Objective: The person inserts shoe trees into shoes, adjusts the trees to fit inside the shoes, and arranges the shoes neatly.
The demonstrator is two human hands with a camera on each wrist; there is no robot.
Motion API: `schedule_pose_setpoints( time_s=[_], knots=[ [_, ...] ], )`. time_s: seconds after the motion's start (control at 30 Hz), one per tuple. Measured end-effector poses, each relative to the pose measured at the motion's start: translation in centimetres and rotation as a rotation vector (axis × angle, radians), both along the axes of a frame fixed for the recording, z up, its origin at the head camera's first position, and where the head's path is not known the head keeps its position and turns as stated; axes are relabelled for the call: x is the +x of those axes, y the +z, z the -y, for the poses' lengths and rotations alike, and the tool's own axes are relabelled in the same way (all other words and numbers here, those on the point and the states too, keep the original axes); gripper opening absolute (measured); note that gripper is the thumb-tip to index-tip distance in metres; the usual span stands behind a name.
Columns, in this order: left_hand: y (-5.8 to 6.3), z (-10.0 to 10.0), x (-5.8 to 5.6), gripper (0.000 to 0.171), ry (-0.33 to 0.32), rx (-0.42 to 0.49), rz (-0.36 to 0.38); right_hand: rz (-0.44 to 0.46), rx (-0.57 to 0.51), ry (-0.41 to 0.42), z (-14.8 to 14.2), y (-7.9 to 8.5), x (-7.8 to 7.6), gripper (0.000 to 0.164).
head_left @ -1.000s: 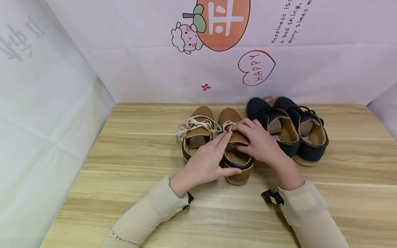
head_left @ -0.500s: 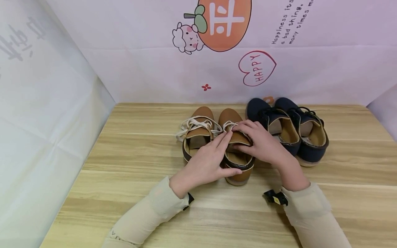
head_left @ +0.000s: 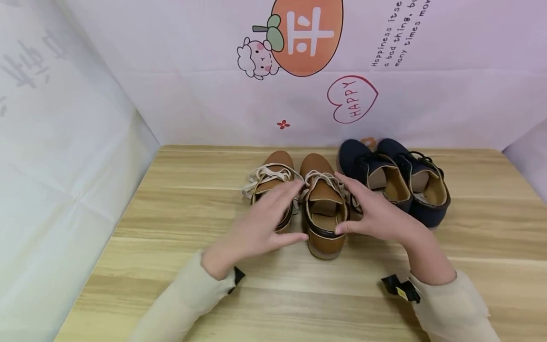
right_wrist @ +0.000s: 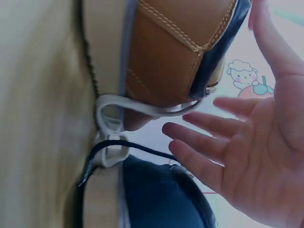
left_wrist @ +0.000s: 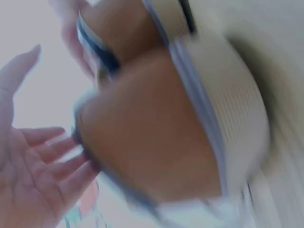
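Two brown lace-up shoes with white laces, the left brown shoe (head_left: 279, 158) and the right brown shoe (head_left: 326, 246), stand side by side, toes toward the wall. My left hand (head_left: 256, 225) hovers over the left brown shoe with fingers straight, hiding part of its opening. To the right of the other brown shoe is my right hand (head_left: 378, 213), fingers spread, thumb at the heel collar in the head view. Neither hand holds anything. A loose white lace loop (right_wrist: 111, 107) hangs beside the brown shoe in the right wrist view. The left wrist view is blurred.
A pair of navy shoes, one navy shoe (head_left: 352, 154) close to the right brown shoe and another navy shoe (head_left: 431, 213) farther right, stands near the back. A printed white wall cloth (head_left: 205, 104) rises behind the wooden table (head_left: 183, 199).
Both hands have parted from the right brown shoe's laces and opening, the left moving left and the right moving right. The shoes stay where they were; the view has tilted slightly.
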State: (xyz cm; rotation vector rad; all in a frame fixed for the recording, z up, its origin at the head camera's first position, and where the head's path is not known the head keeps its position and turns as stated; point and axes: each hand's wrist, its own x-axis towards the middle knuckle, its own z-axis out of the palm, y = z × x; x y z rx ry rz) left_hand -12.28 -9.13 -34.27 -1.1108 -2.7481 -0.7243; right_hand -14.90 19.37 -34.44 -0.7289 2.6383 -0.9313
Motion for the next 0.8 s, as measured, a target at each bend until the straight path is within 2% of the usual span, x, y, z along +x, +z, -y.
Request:
schedule_pose_setpoints(
  time_s=[0.1,0.17,0.27,0.37,0.47,0.53,0.67,0.8],
  knots=[
    [0.3,2.5,-0.5,0.105,0.008,-0.004,-0.016,0.073,-0.002,0.004,-0.2,-0.5,0.5,0.126],
    [0.3,4.0,-0.9,0.111,0.029,-0.026,0.027,0.103,-0.011,0.011,-0.2,-0.8,0.8,0.131],
    [0.0,5.8,-1.8,0.122,0.052,-0.058,0.131,0.133,-0.020,0.025,-0.2,-1.3,1.0,0.133],
    [-0.7,6.9,-2.6,0.135,0.076,-0.069,0.270,0.158,-0.010,0.034,0.0,-1.7,1.0,0.134],
    [-1.2,7.5,-3.2,0.142,0.077,-0.056,0.397,0.161,-0.014,0.047,0.4,-2.0,0.7,0.134],
    [-1.5,7.5,-3.5,0.144,0.066,-0.047,0.450,0.157,-0.023,0.055,0.7,-2.2,0.5,0.133],
    [-1.6,7.2,-4.0,0.144,0.041,-0.030,0.492,0.149,-0.045,0.068,1.0,-2.4,0.3,0.133],
    [-1.7,6.7,-4.1,0.144,0.051,-0.036,0.509,0.160,-0.063,0.063,1.0,-2.5,0.3,0.132]
  ],
)
